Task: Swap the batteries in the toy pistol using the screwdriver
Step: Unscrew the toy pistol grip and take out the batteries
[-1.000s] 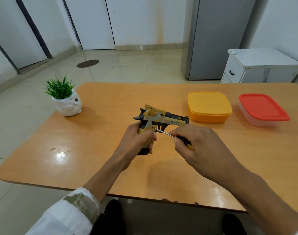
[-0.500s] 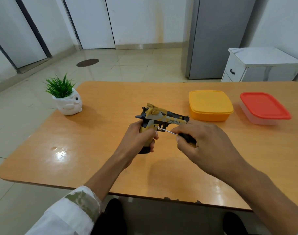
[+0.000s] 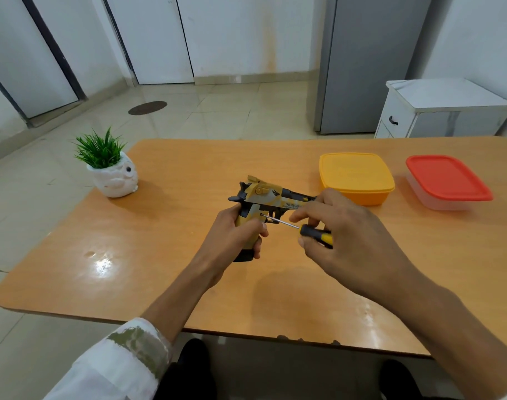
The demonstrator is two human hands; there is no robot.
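right hand (image 3: 344, 241) slid back on screwdriver (image 3: 315, 233) | left hand (image 3: 235, 235) grips toy pistol (image 3: 263, 197) | slide print unreadable

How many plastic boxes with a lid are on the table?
2. The yellow box stands just beyond the right hand; the box with the red lid stands apart, nearer the table's right edge. None seems hidden.

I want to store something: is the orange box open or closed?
Closed. The orange box has its lid flat on top, covering it fully.
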